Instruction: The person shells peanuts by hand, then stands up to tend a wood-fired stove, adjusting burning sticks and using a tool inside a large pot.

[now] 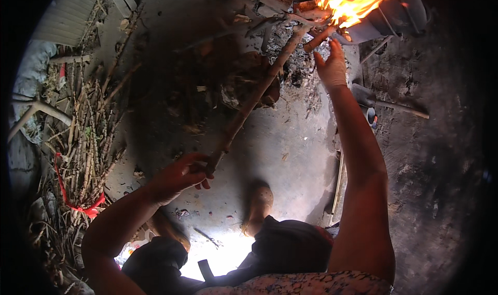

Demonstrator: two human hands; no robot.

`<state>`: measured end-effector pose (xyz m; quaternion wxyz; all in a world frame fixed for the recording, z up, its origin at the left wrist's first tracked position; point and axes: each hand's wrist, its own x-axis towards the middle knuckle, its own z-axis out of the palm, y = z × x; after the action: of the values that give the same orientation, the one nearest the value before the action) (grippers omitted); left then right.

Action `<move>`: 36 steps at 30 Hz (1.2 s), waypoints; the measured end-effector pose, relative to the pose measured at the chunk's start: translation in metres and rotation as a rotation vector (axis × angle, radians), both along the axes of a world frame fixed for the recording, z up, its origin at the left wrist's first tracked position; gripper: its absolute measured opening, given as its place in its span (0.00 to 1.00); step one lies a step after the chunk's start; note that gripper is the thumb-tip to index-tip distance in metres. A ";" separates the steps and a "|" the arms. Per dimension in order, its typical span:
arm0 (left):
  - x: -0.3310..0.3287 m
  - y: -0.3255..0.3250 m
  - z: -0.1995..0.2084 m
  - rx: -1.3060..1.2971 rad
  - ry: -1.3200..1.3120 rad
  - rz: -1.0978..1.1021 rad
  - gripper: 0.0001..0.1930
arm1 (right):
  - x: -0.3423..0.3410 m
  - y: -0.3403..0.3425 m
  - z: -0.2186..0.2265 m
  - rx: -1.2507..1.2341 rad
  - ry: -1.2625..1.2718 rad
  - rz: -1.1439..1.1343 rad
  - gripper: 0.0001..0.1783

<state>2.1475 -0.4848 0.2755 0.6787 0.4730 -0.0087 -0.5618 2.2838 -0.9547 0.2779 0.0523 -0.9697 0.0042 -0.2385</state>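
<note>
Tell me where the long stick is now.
In the head view, the long stick slants up and right from the left hand toward the flames.

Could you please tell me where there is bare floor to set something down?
The clearest patch is the mostly bare floor between the long stick and the right forearm. A dimmer one lies just right of the bundled twigs. It is crowded among those twigs and around the fire, near the right hand.

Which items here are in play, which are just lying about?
Likely in play:
long stick, near end in left hand
short stick by the flames, near right hand

Lying about:
stick pile
red strip
wooden-handled shovel
</note>
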 end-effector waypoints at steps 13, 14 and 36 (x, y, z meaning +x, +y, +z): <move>-0.017 -0.024 0.006 0.106 -0.021 0.052 0.15 | 0.059 0.114 0.045 -0.090 0.025 0.187 0.24; -0.018 -0.025 0.007 0.087 -0.019 0.059 0.15 | 0.061 0.117 0.045 -0.099 0.074 0.188 0.24; -0.028 -0.031 0.008 0.027 -0.032 0.091 0.10 | 0.092 0.066 0.062 -0.521 0.339 0.192 0.19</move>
<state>2.1192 -0.5159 0.2837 0.6968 0.4910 0.0093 -0.5228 2.3760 -0.8891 0.3397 -0.1767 -0.9724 -0.1399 -0.0604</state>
